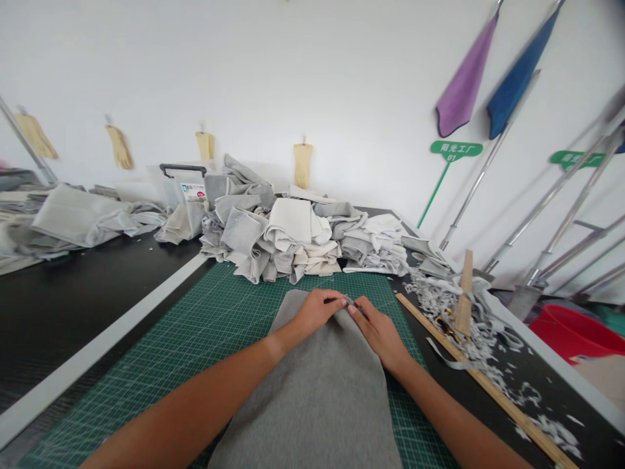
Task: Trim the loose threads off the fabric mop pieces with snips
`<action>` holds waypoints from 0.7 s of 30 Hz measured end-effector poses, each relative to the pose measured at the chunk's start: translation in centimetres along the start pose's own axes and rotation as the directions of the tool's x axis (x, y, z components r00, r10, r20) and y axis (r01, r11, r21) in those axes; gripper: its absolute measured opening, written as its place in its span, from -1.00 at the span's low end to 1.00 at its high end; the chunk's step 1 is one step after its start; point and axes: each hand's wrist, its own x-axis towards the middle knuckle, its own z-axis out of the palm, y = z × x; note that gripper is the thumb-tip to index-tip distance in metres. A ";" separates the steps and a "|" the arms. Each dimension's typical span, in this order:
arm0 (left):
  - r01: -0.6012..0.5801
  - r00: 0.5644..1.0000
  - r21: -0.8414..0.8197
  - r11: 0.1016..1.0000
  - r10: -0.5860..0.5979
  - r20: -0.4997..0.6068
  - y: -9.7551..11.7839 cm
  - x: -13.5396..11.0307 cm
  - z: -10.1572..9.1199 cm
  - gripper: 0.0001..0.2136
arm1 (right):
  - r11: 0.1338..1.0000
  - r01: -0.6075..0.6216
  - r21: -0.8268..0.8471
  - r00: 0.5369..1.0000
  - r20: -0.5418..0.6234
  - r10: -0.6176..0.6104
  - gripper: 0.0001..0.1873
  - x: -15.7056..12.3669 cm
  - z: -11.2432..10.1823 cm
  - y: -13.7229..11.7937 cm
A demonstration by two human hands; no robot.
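Observation:
A long piece of grey fabric (pixel 322 391) lies over the green cutting mat (pixel 190 345), running toward me past the bottom of the view. My left hand (pixel 319 309) pinches its far edge near the middle. Close beside it on the right, my right hand (pixel 375 322) grips the same edge, thumb and fingers closed on the cloth. Between the two hands the edge is lifted and bunched. The fabric's far left corner rests flat on the mat.
Behind the mat rises a heap of folded grey and white cloths (pixel 288 228). At right are a wooden strip (pixel 488 384), a shorter wooden piece (pixel 465 293), scissors (pixel 446 324) partly buried in fabric scraps (pixel 488 345), and a red bucket (pixel 576 332). A plastic box (pixel 170 182) stands behind.

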 end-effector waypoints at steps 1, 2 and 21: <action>0.003 1.000 0.002 1.000 -0.003 -0.001 0.0 0.0 0.0 -0.77 | 1.000 0.002 0.000 1.000 -0.002 -0.002 -0.66 0.0 0.0 0.0; 0.005 1.000 0.003 1.000 -0.005 -0.002 0.0 0.0 0.0 -0.77 | 1.000 0.003 -0.001 1.000 -0.003 -0.003 -0.66 0.0 0.0 0.0; 0.008 0.999 -0.016 1.000 -0.007 0.032 0.2 0.0 0.0 -0.73 | 0.999 -0.013 0.042 0.999 -0.029 0.014 -0.65 -0.1 -0.1 -0.4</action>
